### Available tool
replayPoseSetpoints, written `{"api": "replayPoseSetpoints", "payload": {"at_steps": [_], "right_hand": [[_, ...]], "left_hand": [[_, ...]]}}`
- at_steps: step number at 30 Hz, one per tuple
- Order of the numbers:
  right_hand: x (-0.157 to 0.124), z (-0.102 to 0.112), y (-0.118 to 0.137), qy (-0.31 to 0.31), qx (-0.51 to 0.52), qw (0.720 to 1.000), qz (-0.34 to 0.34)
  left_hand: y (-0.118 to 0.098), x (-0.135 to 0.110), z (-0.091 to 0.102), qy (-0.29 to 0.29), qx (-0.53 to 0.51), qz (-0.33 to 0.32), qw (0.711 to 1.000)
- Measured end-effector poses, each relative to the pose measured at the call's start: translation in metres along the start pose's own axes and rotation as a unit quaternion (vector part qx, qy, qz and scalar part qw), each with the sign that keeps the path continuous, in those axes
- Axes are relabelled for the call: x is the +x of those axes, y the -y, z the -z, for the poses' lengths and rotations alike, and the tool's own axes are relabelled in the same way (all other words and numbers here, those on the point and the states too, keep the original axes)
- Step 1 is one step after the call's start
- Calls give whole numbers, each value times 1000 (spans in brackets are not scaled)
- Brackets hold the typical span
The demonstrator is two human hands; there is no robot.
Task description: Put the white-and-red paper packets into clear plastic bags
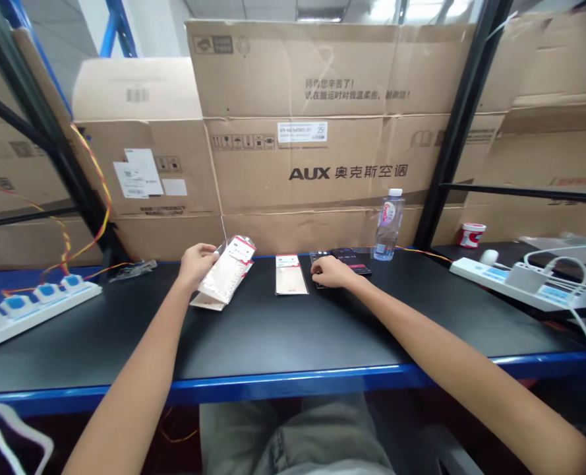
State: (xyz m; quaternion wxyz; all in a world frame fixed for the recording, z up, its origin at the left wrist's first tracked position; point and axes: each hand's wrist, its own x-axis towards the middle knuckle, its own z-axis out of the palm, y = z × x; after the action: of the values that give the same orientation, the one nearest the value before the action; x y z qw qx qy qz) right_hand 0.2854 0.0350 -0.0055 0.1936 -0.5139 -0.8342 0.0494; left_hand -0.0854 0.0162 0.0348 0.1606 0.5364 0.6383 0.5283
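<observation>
My left hand (pixel 197 265) is closed on the left edge of a few flat white-and-red packets (pixel 227 272), which it holds tilted at the table's left middle. One similar flat packet (pixel 290 275), cream with a white and red top, lies flat between my two hands. My right hand (pixel 331 271) rests with bent fingers on a dark flat packet (pixel 317 256); whether the fingers grip it I cannot tell. Behind that hand lies another dark packet (pixel 351 260) with a red stripe, partly covered by the hand.
A clear water bottle (pixel 387 227) stands at the back right. White power strips (pixel 40 310) lie at the left, and another power strip (pixel 515 282) with cables at the right. A red-and-white tub (pixel 472 235) sits farther right. Large cardboard (pixel 253 178) closes off the back.
</observation>
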Motion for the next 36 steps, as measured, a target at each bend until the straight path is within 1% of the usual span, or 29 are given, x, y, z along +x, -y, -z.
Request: {"api": "replayPoseSetpoints", "payload": {"at_steps": [2,4,6,9,11,15,17,19,23,25,28,30,32,34,36], "right_hand": [[1,-3,-1,-17,14,1000,0],[0,-5,3,-45,45,998,25],[-2,-6,12,-69,95,991,71],[-8,-5,33,-83,186,971,123],[-12,-4,47,-66,243,959,131],[-18,-6,67,-37,374,923,81],[-19,-7,71,-22,435,899,51],[-18,-7,72,-7,482,876,27],[-17,-6,73,11,541,841,-4],[-16,-5,72,6,561,828,-12],[-15,-4,71,-5,574,818,-38],[-16,-4,71,5,585,809,-60],[-17,-3,72,22,610,789,-68],[-16,-3,72,12,632,771,-69],[-15,-3,70,-23,635,769,-69]], "left_hand": [[-8,-5,-7,34,-102,34,994],[-18,-12,-14,77,-227,68,968],[-28,-22,-22,118,-294,83,945],[-41,-39,-36,175,-328,95,923],[-48,-51,-44,225,-352,89,904],[-58,-75,-57,352,-372,40,858],[-61,-84,-60,390,-366,25,845],[-64,-88,-62,397,-363,19,843],[-64,-85,-61,376,-371,25,849],[-64,-81,-59,366,-392,27,844],[-65,-78,-55,353,-418,31,837],[-66,-78,-53,347,-414,27,841],[-67,-78,-53,345,-394,17,852],[-67,-79,-55,349,-374,11,859],[-65,-79,-57,358,-356,12,863]]}}
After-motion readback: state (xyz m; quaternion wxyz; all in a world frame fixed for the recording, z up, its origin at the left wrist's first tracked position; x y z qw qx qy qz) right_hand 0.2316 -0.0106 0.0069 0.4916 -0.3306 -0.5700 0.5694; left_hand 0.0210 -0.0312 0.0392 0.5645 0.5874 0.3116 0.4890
